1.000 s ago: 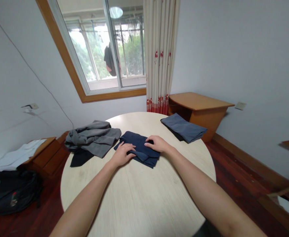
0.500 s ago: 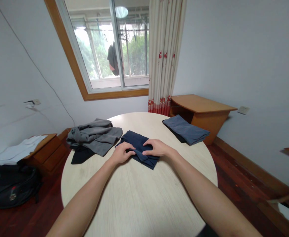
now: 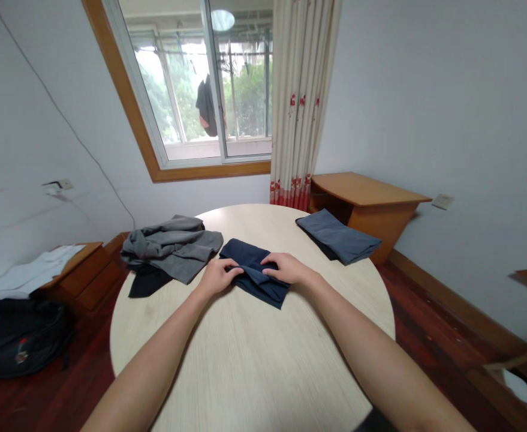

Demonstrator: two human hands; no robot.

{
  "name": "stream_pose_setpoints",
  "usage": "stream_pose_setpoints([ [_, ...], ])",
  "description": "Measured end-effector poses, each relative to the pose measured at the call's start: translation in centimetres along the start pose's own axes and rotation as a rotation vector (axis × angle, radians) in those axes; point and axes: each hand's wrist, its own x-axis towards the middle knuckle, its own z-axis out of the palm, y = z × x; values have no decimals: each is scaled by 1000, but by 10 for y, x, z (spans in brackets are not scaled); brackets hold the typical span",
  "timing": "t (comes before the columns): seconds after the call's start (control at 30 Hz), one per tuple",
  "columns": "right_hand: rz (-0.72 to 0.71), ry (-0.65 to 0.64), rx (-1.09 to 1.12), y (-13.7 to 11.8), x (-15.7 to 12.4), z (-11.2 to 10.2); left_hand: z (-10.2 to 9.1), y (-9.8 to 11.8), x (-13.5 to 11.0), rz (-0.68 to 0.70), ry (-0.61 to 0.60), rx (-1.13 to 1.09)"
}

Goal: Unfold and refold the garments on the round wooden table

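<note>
A dark navy folded garment (image 3: 245, 252) lies on the round pale wooden table (image 3: 245, 360); its exact kind cannot be made out. At its left end my left hand (image 3: 217, 277) pinches a raised fold between thumb and fingers. My right hand (image 3: 288, 268) grips the same fold farther right, fingers over the top and thumb underneath. Between the two hands the front layer is lifted and slightly curled. To the left, close to my left hand, rests a crumpled grey garment (image 3: 177, 243) on top of a black cloth (image 3: 148, 282).
A folded blue-grey garment (image 3: 339, 234) lies on a black one at the table's right rear. Behind it stand a wooden desk (image 3: 371, 189) and a curtain (image 3: 301, 108). On the left are a low wooden cabinet (image 3: 87, 279) and a black backpack (image 3: 27, 339).
The navy garment's front fold has been lifted and curled up a little more between my hands. My left hand has shifted slightly left and my right hand hardly moves.
</note>
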Motion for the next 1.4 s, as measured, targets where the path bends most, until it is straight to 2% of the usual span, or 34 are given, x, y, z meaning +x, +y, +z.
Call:
stream_pose_setpoints([
  [0.13,2,-10,-16,0,0,0,2,-3,0,-50,-35,-30],
  [0.33,-3,-14,-25,-1,0,0,8,-14,-2,138,-198,9],
  [0.57,10,-1,-56,-3,1,0,8,-13,-2,171,-164,7],
  [0.83,109,-33,-176,-8,2,-2,11,-13,-2,201,-157,19],
  [0.93,111,-18,-176,-10,3,-1,6,-8,0,217,-172,36],
  [1.0,98,49,-99,-12,3,-3,-8,0,2,230,-126,63],
  [1.03,80,116,-30,-13,3,-6,-17,5,3,235,-58,76],
  [1.07,55,207,51,-13,3,-11,-29,9,4,229,49,83],
  [1.17,6,510,276,-9,3,-28,-63,15,6,138,509,16],
  [1.23,35,639,357,1,2,-34,-79,9,6,55,705,-48],
  [1.27,67,672,377,8,2,-34,-83,4,7,20,730,-61],
  [1.3,105,679,383,15,3,-32,-83,-2,7,-11,700,-58],
  [1.33,147,660,372,21,3,-27,-81,-8,7,-36,623,-40],
  [1.4,222,558,314,33,4,-14,-69,-17,6,-46,379,8],
])
